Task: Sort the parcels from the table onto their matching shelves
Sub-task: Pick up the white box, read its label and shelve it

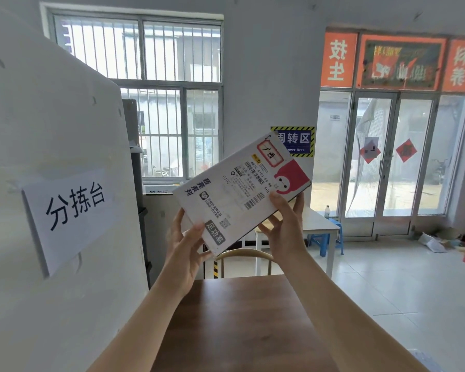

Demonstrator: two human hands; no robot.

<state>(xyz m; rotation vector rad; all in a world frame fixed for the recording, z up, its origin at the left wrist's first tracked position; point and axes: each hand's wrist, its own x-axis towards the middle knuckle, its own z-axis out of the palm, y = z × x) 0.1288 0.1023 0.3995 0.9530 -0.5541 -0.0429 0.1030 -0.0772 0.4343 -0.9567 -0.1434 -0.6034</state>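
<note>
Tilting above table (pixel 242 318), one parcel (pixel 242 194) was gripped by two hands: left (pixel 187 245) low, right (pixel 285 226) high.

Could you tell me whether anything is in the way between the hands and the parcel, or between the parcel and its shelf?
Nothing separates them: the left hand and right hand already grip the parcel, raised above the table. No labelled shelf is clearly in view, so the onward path cannot be judged.

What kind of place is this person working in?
Probably a small parcel sorting depot: a labelled parcel held up in both hands, a paper sign reading "sorting table", and a wall sign marked "Turnover Area".
</note>
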